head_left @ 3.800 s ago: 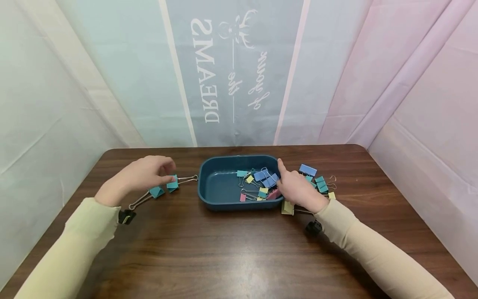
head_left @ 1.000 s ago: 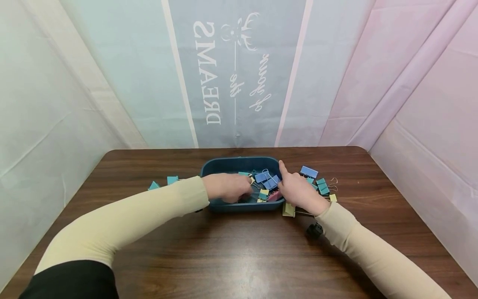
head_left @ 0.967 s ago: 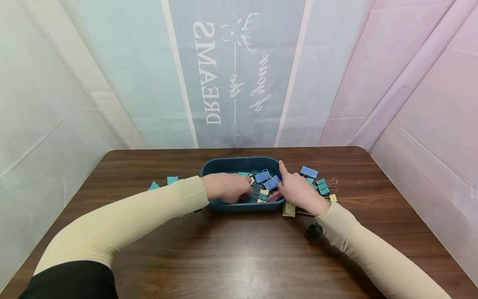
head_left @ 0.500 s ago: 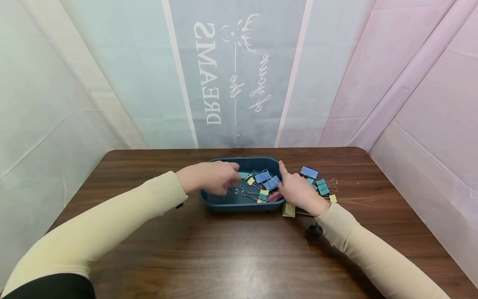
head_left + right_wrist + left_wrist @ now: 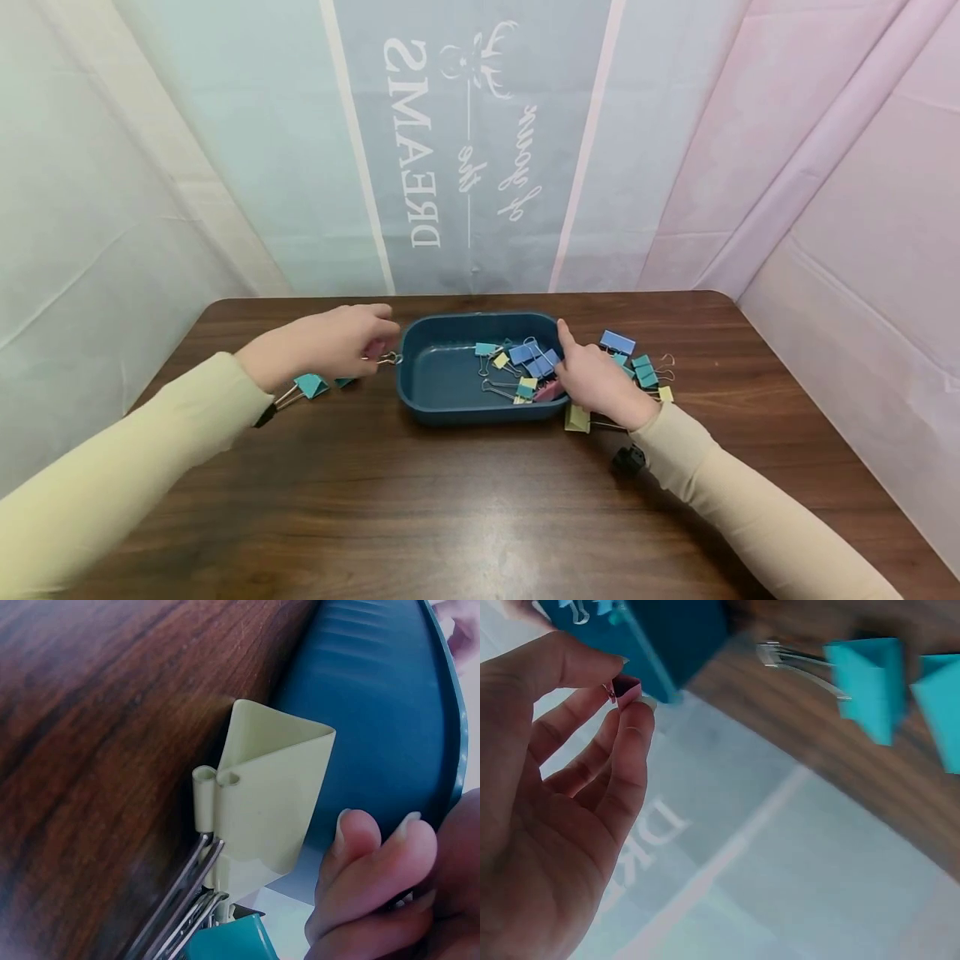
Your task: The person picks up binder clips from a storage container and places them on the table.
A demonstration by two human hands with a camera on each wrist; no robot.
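My left hand (image 5: 333, 340) is just left of the dark blue plastic bin (image 5: 442, 379), pinching a small pink binder clip (image 5: 627, 691) between thumb and fingertips. Below it lie two teal binder clips (image 5: 870, 682), partly covered by the hand in the head view. My right hand (image 5: 600, 379) holds the bin's right wall, index finger stretched along the rim and the other fingers bent against the outside. Inside the bin, blue binder clips (image 5: 534, 358) and smaller teal, yellow and pink ones gather at the right end.
Beside the right hand sits a large pale yellow binder clip (image 5: 274, 802), close against the bin's outer wall. Several teal, blue and yellow clips (image 5: 645, 371) lie to its right. A printed cloth (image 5: 472, 167) hangs behind the brown wooden table (image 5: 480, 500).
My left hand has come out of the bin and moved left with the pink binder clip, which lay in the bin's front part earlier. The right hand has stayed at the rim.
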